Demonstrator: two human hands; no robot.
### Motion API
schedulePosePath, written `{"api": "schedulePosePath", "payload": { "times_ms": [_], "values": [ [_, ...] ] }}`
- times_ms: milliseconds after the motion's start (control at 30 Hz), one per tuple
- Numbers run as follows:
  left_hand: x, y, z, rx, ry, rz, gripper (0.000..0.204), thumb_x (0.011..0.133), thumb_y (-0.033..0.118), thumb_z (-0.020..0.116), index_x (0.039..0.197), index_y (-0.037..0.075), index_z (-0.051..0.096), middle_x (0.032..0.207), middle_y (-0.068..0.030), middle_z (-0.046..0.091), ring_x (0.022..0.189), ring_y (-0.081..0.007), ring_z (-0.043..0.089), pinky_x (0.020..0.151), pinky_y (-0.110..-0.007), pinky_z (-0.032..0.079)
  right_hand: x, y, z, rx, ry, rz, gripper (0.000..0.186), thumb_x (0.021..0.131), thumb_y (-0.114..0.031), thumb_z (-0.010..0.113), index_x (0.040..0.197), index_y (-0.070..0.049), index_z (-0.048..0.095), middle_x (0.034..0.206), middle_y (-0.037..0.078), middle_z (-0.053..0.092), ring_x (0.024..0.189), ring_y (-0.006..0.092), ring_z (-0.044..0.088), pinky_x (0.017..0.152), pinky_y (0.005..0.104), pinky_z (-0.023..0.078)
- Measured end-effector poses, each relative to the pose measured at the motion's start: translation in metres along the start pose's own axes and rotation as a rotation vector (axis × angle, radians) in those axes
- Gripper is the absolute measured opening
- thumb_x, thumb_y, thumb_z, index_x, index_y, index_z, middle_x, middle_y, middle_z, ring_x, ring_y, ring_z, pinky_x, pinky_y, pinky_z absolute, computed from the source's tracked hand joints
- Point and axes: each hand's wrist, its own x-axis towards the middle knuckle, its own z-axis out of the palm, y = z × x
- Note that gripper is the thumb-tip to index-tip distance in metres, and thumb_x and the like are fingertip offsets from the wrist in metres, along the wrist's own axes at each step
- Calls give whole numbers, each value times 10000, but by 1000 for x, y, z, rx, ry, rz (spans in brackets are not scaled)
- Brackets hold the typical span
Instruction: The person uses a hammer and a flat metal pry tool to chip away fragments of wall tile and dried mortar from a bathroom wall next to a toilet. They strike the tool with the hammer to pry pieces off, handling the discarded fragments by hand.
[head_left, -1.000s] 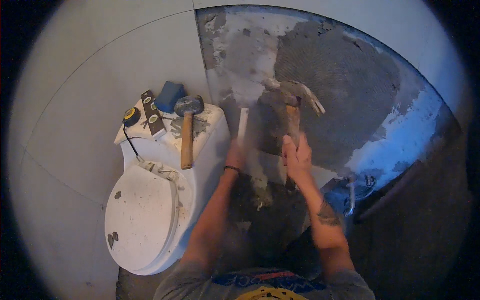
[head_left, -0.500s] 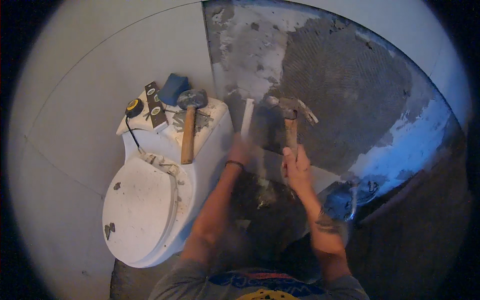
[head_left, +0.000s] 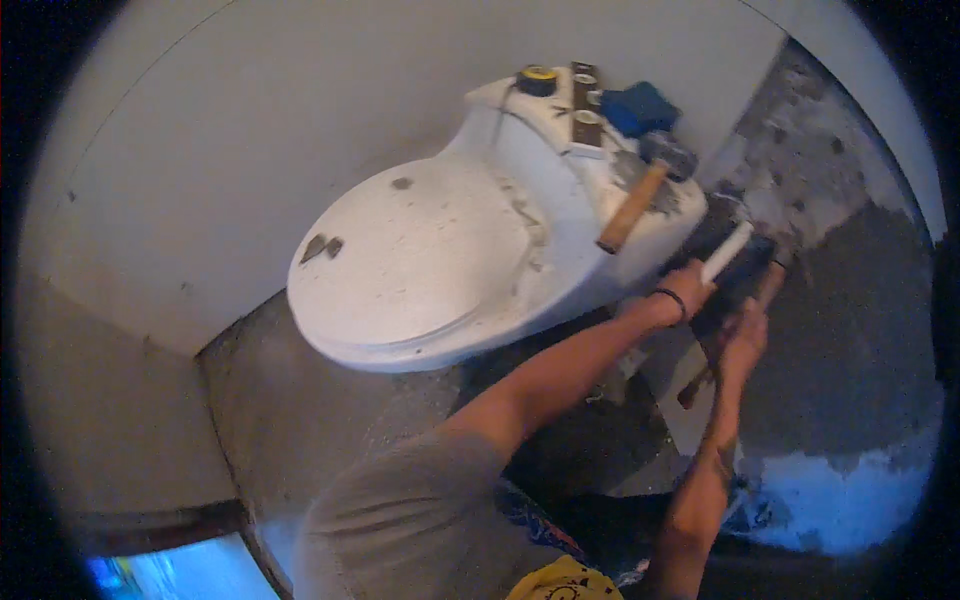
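My left hand (head_left: 688, 287), a dark band at its wrist, is closed around a narrow white strip (head_left: 728, 250) that points up and away from me. Just to its right, my right hand (head_left: 742, 342) grips a hammer by its wooden handle (head_left: 770, 285). The handle's butt sticks out below that hand, while the hammer's head is blurred and dim against the wall. Both hands are beyond the right side of a white toilet (head_left: 430, 260), near its tank end. A mallet (head_left: 632, 210) with a dark head and wooden handle lies on the tank top.
Beside the mallet on the tank are a yellow-black tape measure (head_left: 537, 80), a spirit level (head_left: 586, 110) and a blue cloth or sponge (head_left: 640, 108). Grey crumbs (head_left: 315, 247) dot the toilet lid. Rough grey mortar (head_left: 850, 330) covers the surface at right; a pale wall (head_left: 200, 170) stands left.
My view has swung left and tilted, so toilet and hands appear farther right. Both hands keep hold of the strip and the hammer; the right hand is now closer to the left.
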Motion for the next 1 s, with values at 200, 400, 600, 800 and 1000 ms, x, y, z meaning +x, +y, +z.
{"api": "schedulePosePath", "payload": {
  "times_ms": [200, 400, 600, 800, 1000],
  "values": [
    [-4, 15, 17, -80, 43, 84, 387, 845, 255, 611, 1085, -17, 475, 993, -267, 610, 942, -415, 595, 822, -463, 468, 33, 44, -32, 16, 182, -174, 386, 932, -404, 481, 964, -25, 549, 683, 48, 513, 539, 132, 474, 480, 280, 408],
    [1, -5, 17, -22, 82, 32, 340, 871, 252, 575, 1055, -13, 465, 970, -259, 611, 936, -410, 596, 817, -467, 466, 21, 30, -24, -157, 19, -213, 437, 937, -424, 460, 1032, -7, 552, 767, 73, 539, 570, 150, 505, 487, 288, 429],
    [-2, -15, 11, -58, 86, 48, 369, 873, 277, 572, 1077, -11, 464, 925, -242, 620, 863, -390, 616, 763, -459, 478, 1, -10, -27, 12, 99, -93, 410, 944, -397, 444, 1027, -12, 557, 772, 73, 542, 581, 154, 512, 515, 301, 442],
    [-20, -27, 43, -34, -12, 77, 461, 868, 404, 559, 1101, 9, 511, 958, -228, 628, 876, -388, 613, 763, -443, 485, 13, 9, -58, -122, 56, -192, 279, 943, -311, 457, 909, -48, 543, 690, 36, 530, 567, 142, 497, 503, 291, 419],
    [-32, -48, 45, 39, 77, 15, 459, 884, 421, 531, 1144, 49, 461, 944, -248, 618, 881, -421, 598, 749, -482, 464, -6, -10, -51, 26, 41, -36, 300, 925, -372, 519, 835, -88, 489, 602, 10, 503, 468, 95, 472, 430, 268, 379]
  ]
}}
